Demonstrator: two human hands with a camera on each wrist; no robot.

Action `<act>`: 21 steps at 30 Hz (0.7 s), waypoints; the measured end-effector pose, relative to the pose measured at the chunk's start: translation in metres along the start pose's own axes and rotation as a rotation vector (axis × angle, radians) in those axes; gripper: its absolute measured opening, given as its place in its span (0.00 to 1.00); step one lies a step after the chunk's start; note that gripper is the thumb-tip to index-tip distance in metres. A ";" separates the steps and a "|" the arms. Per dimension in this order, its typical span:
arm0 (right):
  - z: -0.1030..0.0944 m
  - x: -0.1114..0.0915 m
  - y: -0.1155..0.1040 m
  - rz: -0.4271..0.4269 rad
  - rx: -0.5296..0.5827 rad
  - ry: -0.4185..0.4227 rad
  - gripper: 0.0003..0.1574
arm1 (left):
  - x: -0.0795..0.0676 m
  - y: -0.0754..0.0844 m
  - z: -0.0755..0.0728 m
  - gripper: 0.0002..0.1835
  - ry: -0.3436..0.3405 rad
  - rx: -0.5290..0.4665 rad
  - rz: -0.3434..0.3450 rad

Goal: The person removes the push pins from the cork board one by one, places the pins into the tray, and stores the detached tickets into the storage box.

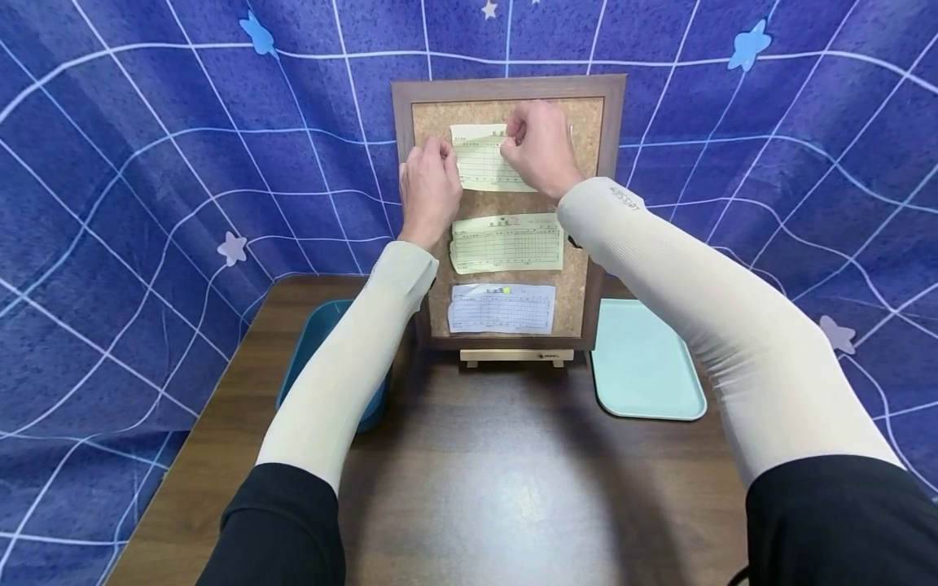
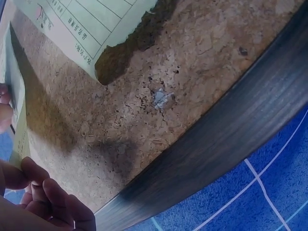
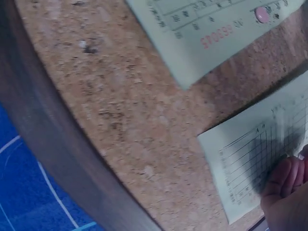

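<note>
In the head view a pale yellow-green printed slip (image 1: 484, 167) lies against the upper part of a framed cork board (image 1: 509, 201). My left hand (image 1: 431, 183) pinches the slip's left edge between thumb and forefinger. Over its upper middle is my right hand (image 1: 542, 146), fingers curled close to the paper. Whether those fingers hold anything is hidden. Below hangs a second yellow-green slip (image 1: 506, 244), a pink pin (image 3: 262, 15) at its top. A bluish-white slip (image 1: 501, 311) with a yellow pin (image 1: 506, 290) hangs lowest.
The board stands on a small wooden easel (image 1: 516, 356) on a dark wooden table (image 1: 469, 488). A blue bin (image 1: 311, 330) is to its left, partly behind my left forearm. A pale turquoise tray (image 1: 645, 362) lies to its right. Behind hangs a blue patterned curtain (image 1: 315, 98).
</note>
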State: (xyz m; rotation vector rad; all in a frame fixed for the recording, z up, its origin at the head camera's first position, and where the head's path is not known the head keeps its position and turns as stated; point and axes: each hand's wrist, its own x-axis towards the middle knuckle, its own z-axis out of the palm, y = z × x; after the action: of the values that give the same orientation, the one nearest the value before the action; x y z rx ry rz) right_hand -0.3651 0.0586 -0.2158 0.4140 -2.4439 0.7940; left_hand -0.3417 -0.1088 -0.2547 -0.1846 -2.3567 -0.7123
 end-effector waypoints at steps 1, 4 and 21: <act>-0.001 -0.001 0.001 -0.012 0.014 -0.002 0.08 | 0.000 0.000 0.000 0.10 -0.002 0.000 -0.003; -0.003 -0.003 0.005 -0.032 0.040 -0.004 0.08 | 0.001 0.001 -0.001 0.10 -0.008 0.004 -0.013; -0.024 -0.012 0.015 -0.056 0.072 0.011 0.07 | 0.004 -0.003 -0.013 0.09 0.001 -0.015 -0.004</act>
State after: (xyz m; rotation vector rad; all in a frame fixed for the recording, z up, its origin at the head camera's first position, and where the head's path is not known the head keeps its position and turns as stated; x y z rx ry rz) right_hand -0.3518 0.0866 -0.2128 0.5010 -2.3879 0.8601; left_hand -0.3386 -0.1182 -0.2446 -0.1865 -2.3517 -0.7316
